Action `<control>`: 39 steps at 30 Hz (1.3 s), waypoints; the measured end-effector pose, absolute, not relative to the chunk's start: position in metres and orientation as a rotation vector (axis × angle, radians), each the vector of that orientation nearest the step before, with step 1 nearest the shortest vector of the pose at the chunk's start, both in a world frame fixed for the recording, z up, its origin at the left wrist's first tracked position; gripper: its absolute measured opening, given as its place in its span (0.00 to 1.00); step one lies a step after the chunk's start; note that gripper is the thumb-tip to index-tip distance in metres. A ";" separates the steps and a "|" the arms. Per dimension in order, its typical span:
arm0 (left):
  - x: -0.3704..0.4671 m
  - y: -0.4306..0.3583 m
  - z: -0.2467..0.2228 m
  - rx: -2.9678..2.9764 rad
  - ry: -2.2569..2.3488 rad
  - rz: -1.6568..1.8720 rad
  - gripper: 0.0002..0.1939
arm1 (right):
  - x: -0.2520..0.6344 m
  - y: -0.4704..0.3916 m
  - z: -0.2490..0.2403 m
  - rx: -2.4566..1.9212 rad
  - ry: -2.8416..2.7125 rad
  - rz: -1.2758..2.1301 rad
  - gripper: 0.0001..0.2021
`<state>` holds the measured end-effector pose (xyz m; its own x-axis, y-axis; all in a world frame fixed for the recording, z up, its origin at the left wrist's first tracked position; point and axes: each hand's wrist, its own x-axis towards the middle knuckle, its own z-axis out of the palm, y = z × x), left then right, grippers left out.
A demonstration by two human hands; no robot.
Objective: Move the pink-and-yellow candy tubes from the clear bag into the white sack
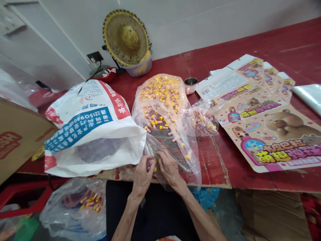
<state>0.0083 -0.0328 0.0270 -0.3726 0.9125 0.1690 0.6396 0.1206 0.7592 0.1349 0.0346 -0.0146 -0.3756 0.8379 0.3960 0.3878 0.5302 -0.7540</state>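
Observation:
My left hand point(143, 175) is closed in a pinch at the table's front edge, around a small pink piece with a yellow cap point(155, 161) that is mostly hidden by the fingers. Close beside it, my right hand point(171, 169) has its fingers bent and held together over the near edge of a clear plastic bag point(193, 167); what they grip is hidden. The bag lies open toward me. A heap of yellow-capped pink pieces point(162, 93) fills its far end, and several lie scattered nearer my hands.
A white woven sack point(122, 149) lies to the left, its mouth facing me. Right of the bag are a smaller clear bag point(203, 120), a metal cup point(191, 86) and printed cardboard sheets point(283, 134). Below the table hangs another bag of pieces point(72, 214). A cardboard box point(22, 134) stands far left.

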 end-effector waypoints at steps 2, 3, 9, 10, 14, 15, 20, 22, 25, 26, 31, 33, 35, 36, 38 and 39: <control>0.009 -0.033 0.027 1.509 2.082 1.114 0.14 | 0.135 0.035 -0.016 -0.996 -1.975 0.724 0.16; 0.009 -0.033 0.027 1.511 2.091 1.110 0.14 | 0.135 0.035 -0.016 -0.995 -1.975 0.730 0.16; 0.008 -0.032 0.026 1.599 2.114 1.047 0.12 | 0.135 0.035 -0.016 -0.993 -1.980 0.740 0.16; 0.008 -0.031 0.025 1.611 2.117 1.049 0.12 | 0.135 0.035 -0.016 -0.991 -1.979 0.734 0.15; 0.008 -0.031 0.025 1.606 2.123 1.084 0.13 | 0.135 0.035 -0.016 -0.990 -1.985 0.725 0.15; 0.008 -0.031 0.025 1.598 2.125 1.079 0.13 | 0.135 0.035 -0.016 -0.993 -1.988 0.731 0.15; 0.010 -0.031 0.029 1.628 2.138 1.086 0.16 | 0.135 0.035 -0.016 -0.993 -1.978 0.749 0.15; 0.011 -0.033 0.032 1.639 2.138 1.132 0.16 | 0.135 0.034 -0.016 -0.993 -1.979 0.749 0.15; 0.011 -0.035 0.033 1.679 2.138 1.158 0.14 | 0.135 0.034 -0.016 -1.003 -1.982 0.738 0.15; 0.011 -0.035 0.033 1.705 2.141 1.138 0.13 | 0.136 0.034 -0.017 -1.003 -1.983 0.732 0.15; 0.008 -0.034 0.032 1.747 2.134 0.944 0.12 | 0.136 0.035 -0.016 -0.981 -1.986 0.718 0.16; 0.006 -0.033 0.035 1.735 2.095 0.956 0.11 | 0.136 0.035 -0.016 -0.982 -1.983 0.717 0.16; 0.005 -0.034 0.039 1.726 2.081 1.027 0.11 | 0.136 0.035 -0.015 -0.984 -1.984 0.706 0.15; 0.006 -0.035 0.041 1.722 2.089 1.067 0.10 | 0.136 0.035 -0.015 -0.985 -1.987 0.701 0.15; 0.007 -0.038 0.041 1.722 2.129 1.122 0.10 | 0.136 0.035 -0.015 -0.986 -1.993 0.697 0.15; 0.008 -0.039 0.040 1.732 2.146 1.125 0.10 | 0.136 0.035 -0.015 -0.986 -1.996 0.701 0.15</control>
<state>0.0079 -0.0391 0.0397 -0.3151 0.8938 0.3192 0.7708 0.0448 0.6355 0.1361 0.0353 -0.0148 -0.3894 0.8282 0.4030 0.3942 0.5453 -0.7398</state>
